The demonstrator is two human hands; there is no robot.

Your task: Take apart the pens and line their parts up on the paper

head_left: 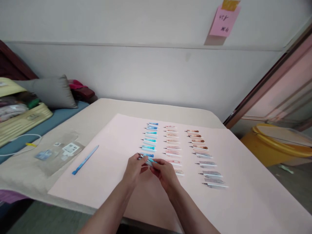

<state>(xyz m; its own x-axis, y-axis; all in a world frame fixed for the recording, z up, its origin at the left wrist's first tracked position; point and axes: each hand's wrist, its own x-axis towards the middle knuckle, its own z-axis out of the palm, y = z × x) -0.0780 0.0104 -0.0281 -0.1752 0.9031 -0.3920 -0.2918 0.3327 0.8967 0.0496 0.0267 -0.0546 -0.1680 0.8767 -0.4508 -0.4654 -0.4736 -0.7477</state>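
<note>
My left hand [133, 167] and my right hand [165, 172] meet over the left row, fingers pinched on a slim turquoise-and-white pen [152, 160]. Its dark tip points left, and the fingers partly hide its body. Just beyond my hands lies a row of blue and turquoise pen parts [149, 140], each with a thin white dark-tipped refill beside it. To the right run a row of pale pink pen parts [172, 141] and a row of brown and grey ones [200, 141]. A single long blue pen [85, 160] lies apart at the left.
A pale pink sheet [109, 139] covers much of the table. Clear plastic bags [62, 151] with labels lie left of it. Farther left are a grey cushion [51, 91] and a yellow container [26, 123]. A yellow bin [270, 143] stands on the right, beyond the table edge.
</note>
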